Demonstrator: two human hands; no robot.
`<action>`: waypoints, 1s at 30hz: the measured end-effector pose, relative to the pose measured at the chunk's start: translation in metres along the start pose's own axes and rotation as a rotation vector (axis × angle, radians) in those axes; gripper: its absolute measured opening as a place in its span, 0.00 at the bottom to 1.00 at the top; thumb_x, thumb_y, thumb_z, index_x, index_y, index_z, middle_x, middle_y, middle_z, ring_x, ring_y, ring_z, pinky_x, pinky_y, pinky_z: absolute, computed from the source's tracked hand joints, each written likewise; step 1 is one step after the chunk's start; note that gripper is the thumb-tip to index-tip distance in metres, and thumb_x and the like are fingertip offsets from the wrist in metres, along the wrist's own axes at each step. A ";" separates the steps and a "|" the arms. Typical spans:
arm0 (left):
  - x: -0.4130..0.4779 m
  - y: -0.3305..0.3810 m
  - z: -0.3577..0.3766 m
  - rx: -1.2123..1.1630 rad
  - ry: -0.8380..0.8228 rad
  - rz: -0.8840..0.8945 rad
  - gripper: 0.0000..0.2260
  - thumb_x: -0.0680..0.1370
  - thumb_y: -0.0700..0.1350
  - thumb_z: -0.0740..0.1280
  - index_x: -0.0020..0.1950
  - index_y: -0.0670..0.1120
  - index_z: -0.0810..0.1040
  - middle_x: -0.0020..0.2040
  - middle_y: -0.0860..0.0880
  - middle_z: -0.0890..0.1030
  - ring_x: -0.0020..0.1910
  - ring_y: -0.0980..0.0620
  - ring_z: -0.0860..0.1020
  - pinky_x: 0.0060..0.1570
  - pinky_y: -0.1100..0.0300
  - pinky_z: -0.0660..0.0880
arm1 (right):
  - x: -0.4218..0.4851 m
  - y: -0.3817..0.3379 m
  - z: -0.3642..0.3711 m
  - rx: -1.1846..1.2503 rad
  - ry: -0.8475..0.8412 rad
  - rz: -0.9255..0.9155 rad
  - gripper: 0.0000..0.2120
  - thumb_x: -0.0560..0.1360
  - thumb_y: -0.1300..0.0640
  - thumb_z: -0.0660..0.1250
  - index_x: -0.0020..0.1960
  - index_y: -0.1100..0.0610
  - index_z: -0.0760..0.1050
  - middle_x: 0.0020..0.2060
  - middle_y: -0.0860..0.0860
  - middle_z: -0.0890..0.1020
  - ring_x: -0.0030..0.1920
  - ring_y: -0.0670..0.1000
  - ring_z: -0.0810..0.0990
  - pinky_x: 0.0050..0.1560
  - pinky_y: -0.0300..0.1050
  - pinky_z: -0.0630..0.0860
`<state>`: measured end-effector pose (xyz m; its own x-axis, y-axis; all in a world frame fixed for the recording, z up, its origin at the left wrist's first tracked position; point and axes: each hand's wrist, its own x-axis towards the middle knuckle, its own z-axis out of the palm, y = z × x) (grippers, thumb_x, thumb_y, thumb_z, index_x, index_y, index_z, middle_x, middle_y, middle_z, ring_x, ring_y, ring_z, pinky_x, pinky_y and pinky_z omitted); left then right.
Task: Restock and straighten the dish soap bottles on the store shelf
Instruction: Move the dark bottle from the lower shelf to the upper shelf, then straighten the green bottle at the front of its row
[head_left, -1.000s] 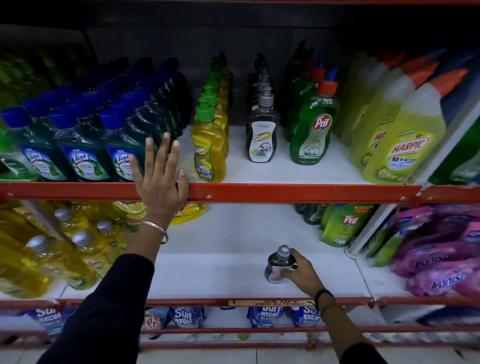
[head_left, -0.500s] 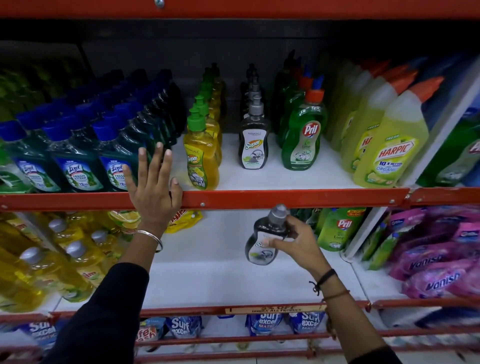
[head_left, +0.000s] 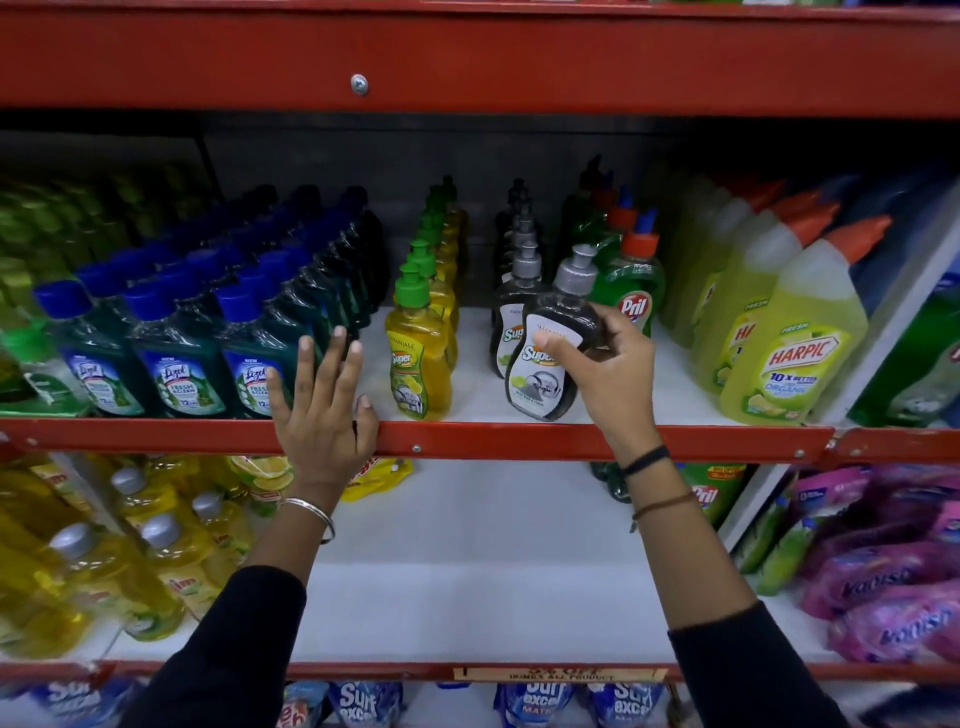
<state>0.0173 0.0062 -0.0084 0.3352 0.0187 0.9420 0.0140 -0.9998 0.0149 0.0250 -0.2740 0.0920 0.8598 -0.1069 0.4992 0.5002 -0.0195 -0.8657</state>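
My right hand (head_left: 608, 371) grips a dark grey dish soap bottle (head_left: 545, 364) with a silver cap, tilted a little, at the front of the middle shelf (head_left: 519, 439). It is right in front of a row of matching grey bottles (head_left: 511, 291). A row of yellow dish soap bottles with green caps (head_left: 418, 358) stands to the left. Green Pril bottles (head_left: 631, 280) stand to the right. My left hand (head_left: 322, 410) rests flat on the red shelf edge, fingers spread, touching the blue-capped Lizol bottles (head_left: 249, 358).
Yellow-green Harpic bottles (head_left: 784, 353) fill the shelf's right end. The shelf below has yellow bottles (head_left: 104, 561) at left, a bare white middle (head_left: 467, 561), and pink Vanish pouches (head_left: 883, 571) at right. A red shelf beam (head_left: 467, 57) runs overhead.
My right hand lifted the grey bottle from the lower shelf up to the middle shelf, in front of the grey row. My left hand stayed on the shelf edge.
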 end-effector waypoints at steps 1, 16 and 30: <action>0.000 0.000 0.000 0.001 0.001 0.002 0.24 0.81 0.51 0.51 0.77 0.49 0.60 0.76 0.48 0.65 0.78 0.47 0.56 0.74 0.42 0.47 | 0.004 0.004 0.003 -0.036 0.003 0.002 0.21 0.64 0.58 0.78 0.55 0.61 0.78 0.45 0.52 0.85 0.44 0.48 0.84 0.49 0.45 0.81; 0.002 0.002 -0.005 -0.022 -0.054 -0.034 0.25 0.81 0.53 0.52 0.78 0.50 0.56 0.77 0.48 0.62 0.79 0.49 0.52 0.74 0.42 0.45 | 0.014 0.032 0.021 -0.313 -0.109 0.004 0.24 0.64 0.40 0.74 0.56 0.50 0.77 0.49 0.53 0.86 0.48 0.51 0.84 0.50 0.56 0.81; 0.041 0.131 -0.006 -0.200 0.034 0.086 0.28 0.81 0.54 0.55 0.79 0.48 0.53 0.80 0.53 0.49 0.79 0.49 0.47 0.76 0.44 0.41 | -0.016 0.018 -0.152 -0.309 0.643 -0.312 0.06 0.74 0.55 0.67 0.51 0.50 0.75 0.46 0.53 0.80 0.48 0.56 0.79 0.50 0.50 0.77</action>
<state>0.0272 -0.1236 0.0344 0.2953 -0.0637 0.9533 -0.2020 -0.9794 -0.0029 0.0047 -0.4239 0.0623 0.4086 -0.6048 0.6836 0.5769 -0.4092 -0.7069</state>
